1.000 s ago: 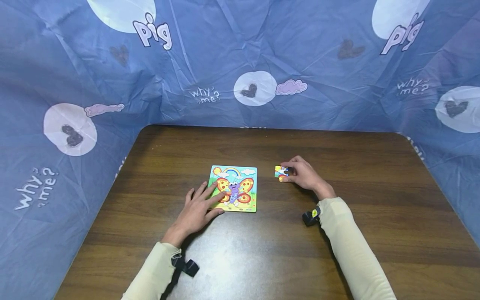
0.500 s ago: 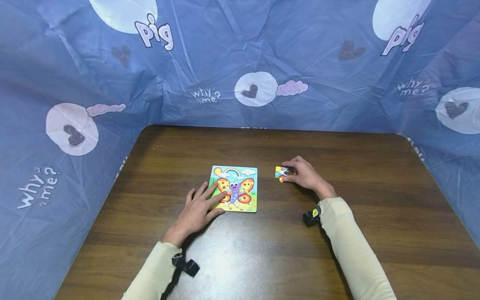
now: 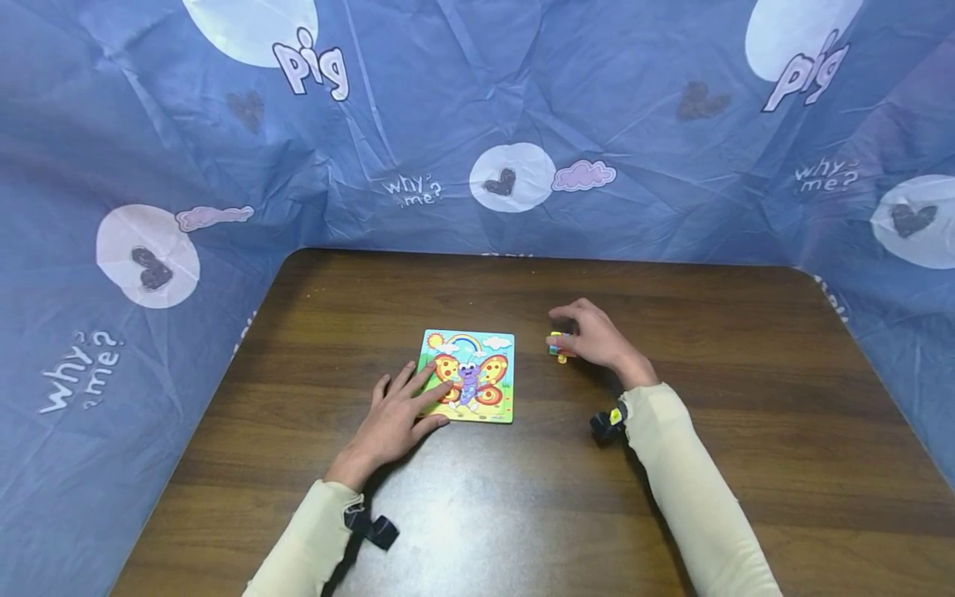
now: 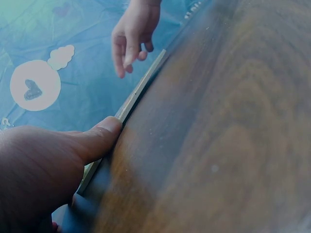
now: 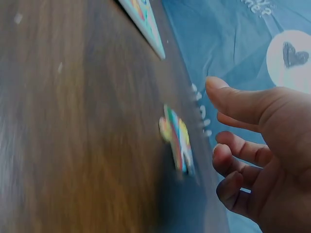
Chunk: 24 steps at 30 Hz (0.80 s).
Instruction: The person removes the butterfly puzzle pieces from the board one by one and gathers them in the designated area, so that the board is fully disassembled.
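A square jigsaw puzzle board with a butterfly, rainbow and sun picture lies flat on the table. My left hand rests on its left side, fingers spread and straight; in the left wrist view the thumb touches the board's edge. To the right lie a few small coloured jigsaw pieces, close together. My right hand is just above them, partly covering them in the head view. In the right wrist view its thumb and loosely bent fingers stand apart from the pieces, holding nothing.
The brown wooden table ends at a back edge against a blue printed cloth, which also hangs at both sides. Black wrist straps with cameras sit at the left and right cuffs.
My right hand has let go of the jigsaw pieces and risen slightly to the left over them. The left hand stays on the board.
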### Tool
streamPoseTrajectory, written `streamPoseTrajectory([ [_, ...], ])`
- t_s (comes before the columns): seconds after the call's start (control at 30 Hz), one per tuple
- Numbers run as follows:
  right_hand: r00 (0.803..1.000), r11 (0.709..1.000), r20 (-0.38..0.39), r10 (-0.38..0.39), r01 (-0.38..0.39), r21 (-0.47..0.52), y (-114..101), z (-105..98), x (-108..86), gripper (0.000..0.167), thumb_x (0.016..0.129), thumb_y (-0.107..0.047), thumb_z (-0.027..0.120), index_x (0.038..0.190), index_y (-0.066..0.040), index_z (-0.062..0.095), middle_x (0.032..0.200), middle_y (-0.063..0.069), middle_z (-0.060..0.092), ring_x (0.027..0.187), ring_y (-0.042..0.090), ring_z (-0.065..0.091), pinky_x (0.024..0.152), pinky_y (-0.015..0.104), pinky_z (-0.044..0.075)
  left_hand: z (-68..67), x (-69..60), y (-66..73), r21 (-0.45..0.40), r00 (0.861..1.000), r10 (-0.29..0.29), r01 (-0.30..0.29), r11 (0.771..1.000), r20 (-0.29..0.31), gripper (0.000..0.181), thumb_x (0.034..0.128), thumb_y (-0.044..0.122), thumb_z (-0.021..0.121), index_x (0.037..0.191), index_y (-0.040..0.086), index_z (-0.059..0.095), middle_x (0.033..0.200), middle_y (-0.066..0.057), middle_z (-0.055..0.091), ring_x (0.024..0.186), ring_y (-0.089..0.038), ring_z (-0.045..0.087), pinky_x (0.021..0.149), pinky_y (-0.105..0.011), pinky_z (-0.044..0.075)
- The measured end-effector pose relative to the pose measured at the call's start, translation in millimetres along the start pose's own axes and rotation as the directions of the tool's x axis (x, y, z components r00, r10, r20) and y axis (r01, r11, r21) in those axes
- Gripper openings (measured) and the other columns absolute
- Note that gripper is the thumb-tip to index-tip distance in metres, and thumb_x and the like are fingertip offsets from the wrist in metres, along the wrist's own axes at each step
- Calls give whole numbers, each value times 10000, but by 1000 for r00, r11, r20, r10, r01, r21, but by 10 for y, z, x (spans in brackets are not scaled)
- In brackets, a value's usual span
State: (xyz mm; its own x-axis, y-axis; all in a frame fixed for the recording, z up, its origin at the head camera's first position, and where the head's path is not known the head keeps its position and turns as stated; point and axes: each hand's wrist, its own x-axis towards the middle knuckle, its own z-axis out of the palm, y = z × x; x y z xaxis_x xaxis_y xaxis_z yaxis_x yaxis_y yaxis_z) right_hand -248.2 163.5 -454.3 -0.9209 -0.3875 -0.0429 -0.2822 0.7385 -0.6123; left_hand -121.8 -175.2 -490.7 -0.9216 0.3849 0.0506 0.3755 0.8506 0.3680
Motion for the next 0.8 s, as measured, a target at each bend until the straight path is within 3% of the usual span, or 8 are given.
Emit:
streamPoseTrajectory([
  [0.37,999,999,27,-45,44,30,-313,137,138,490,935,-251,713,1367,-54,595,1257,153,552,811,191,545,766,337,463,9,5,-10,3,1000,4,-4,1000,0,532,966,472,594,1459,285,527,1649,-70,326,1529,-407,263,1183,-702,183],
  [0.8,993,993,48,-111,109,37,-584,372,271,470,912,-231,734,1332,-50,623,1202,159,590,849,184,552,779,314,457,24,11,-20,10,1000,1,-1,1000,2,534,966,473,592,1462,287,524,1650,-68,325,1529,-407,265,1182,-700,187],
])
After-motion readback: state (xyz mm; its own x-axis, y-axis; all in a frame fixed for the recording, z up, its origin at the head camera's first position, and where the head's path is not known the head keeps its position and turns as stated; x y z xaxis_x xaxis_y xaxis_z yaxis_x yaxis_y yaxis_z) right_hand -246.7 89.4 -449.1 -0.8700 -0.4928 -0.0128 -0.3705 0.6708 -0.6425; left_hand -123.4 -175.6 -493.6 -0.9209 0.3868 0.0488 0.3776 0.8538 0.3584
